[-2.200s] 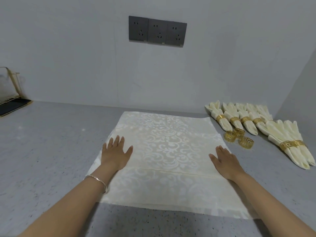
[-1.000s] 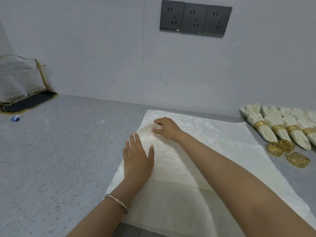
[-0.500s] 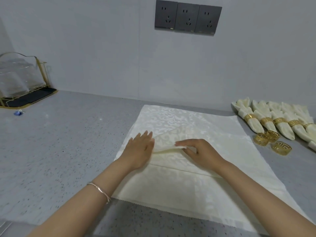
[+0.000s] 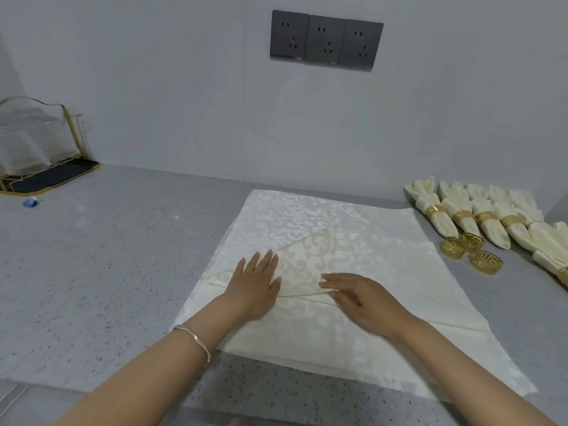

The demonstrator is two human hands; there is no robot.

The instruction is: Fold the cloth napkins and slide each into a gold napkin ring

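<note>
Cloth napkin [image 4: 384, 250] of cream damask lies spread on the grey speckled countertop [image 4: 107, 256], in front of the person. Its far-left corner is folded over into a triangular flap [image 4: 310, 256] whose point reaches toward the cloth's middle. The left hand [image 4: 255, 287] lies flat on the fold's left end, fingers straight and pressed together. The right hand [image 4: 365, 302] rests on the flap's lower edge with its fingers nearly straight. Its thumb is at the hem, and I cannot tell whether it pinches the cloth or only presses it. A silver bracelet [image 4: 196, 339] circles the left wrist. To the right, three loose gold napkin rings [image 4: 451, 248] sit just beside a row of finished ringed napkins [image 4: 442, 222]. Far left stands a gold wire rack [image 4: 33, 149] with a small blue object [image 4: 30, 202] near it, and three dark wall sockets [image 4: 326, 41] hang above.
</note>
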